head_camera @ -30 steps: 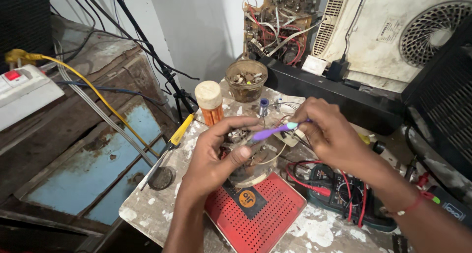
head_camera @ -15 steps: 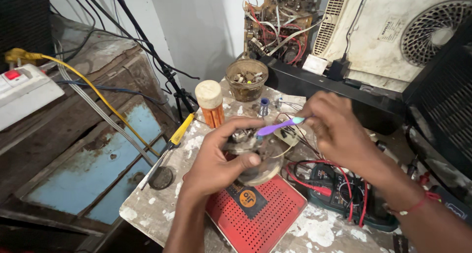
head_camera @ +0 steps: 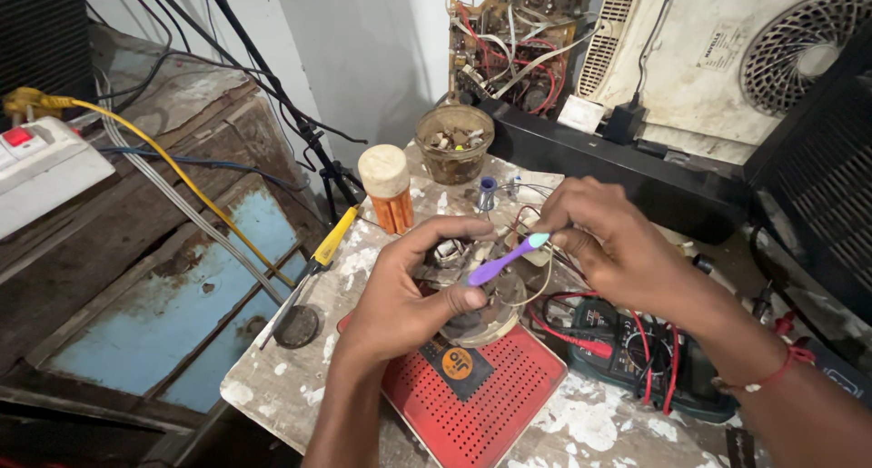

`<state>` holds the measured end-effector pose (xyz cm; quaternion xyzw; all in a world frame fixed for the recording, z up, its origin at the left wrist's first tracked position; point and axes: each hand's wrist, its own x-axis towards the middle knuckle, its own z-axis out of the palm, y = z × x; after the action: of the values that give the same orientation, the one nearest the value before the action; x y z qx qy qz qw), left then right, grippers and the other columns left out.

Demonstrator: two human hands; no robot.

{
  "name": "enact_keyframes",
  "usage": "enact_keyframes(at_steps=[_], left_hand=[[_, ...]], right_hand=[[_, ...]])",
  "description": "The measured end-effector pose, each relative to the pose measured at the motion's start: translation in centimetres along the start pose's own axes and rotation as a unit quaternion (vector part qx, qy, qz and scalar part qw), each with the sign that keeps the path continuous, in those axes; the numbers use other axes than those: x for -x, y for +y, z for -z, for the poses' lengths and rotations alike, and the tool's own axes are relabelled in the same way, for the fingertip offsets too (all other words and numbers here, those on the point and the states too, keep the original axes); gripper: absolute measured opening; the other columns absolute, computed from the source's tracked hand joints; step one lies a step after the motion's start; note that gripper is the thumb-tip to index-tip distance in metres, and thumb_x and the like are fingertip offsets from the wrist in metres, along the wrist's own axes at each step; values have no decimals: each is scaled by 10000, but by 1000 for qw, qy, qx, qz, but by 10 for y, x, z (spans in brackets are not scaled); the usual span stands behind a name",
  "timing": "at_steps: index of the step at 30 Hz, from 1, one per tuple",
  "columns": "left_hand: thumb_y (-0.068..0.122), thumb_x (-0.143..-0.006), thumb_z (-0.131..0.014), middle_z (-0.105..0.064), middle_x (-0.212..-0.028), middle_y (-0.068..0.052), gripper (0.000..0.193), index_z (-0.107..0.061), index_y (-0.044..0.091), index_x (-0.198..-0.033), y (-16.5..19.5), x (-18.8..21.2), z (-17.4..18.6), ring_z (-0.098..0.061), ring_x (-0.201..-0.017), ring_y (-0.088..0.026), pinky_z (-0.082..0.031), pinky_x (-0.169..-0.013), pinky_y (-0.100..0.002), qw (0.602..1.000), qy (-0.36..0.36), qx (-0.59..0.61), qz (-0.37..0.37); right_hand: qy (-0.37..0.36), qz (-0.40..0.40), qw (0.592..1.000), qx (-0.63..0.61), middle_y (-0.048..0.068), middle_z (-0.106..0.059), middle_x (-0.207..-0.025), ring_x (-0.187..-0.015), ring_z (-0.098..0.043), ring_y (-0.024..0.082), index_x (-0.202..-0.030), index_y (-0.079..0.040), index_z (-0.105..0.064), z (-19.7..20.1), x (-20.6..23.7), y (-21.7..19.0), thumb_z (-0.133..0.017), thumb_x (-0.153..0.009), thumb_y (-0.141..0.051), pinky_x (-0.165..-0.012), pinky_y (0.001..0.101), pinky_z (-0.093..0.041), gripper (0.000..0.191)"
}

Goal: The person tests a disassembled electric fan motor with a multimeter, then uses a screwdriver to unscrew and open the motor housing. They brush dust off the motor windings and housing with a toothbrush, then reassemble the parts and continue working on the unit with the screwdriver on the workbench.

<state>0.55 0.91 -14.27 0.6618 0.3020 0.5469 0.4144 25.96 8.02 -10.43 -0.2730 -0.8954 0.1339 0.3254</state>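
An electronics repair workshop: bare circuit board (head_camera: 513, 32), multimeter (head_camera: 636, 354), soldering iron (head_camera: 318, 259) on a paint-spattered bench (head_camera: 300, 377).

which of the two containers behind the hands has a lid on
The orange bottle with the cream cap; the glass jar beside it stands open, full of small parts.

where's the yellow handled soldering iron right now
In the head view, the yellow-handled soldering iron lies on the paint-spattered table, left of the left hand and just below-left of the orange cream-capped bottle.
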Motion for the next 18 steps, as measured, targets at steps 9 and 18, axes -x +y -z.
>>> enact_keyframes(at_steps=[9,18], left_hand=[[276,-792,-874,-690,-1357,-99,662,-639,13,-1353,0,2,0,-614,-1326,-206,-437,-1184,-366,1000,1,19,12],[196,-785,-871,-681,-1375,-96,635,-635,13,-1345,2,1,-1,-611,-1324,-199,-443,-1173,-356,1000,-4,22,16]], right_hand=[[-5,-4,996,89,18,-603,-931,-960,-548,190,-951,-99,-661,11,-1,-4,-584,-806,107,-886,390,-320,263],[4,33,986,161,-4,-602,-935,-978,-529,194,-973,-122,-704,18,-1,-4,-539,-756,144,-922,400,-323,380]])
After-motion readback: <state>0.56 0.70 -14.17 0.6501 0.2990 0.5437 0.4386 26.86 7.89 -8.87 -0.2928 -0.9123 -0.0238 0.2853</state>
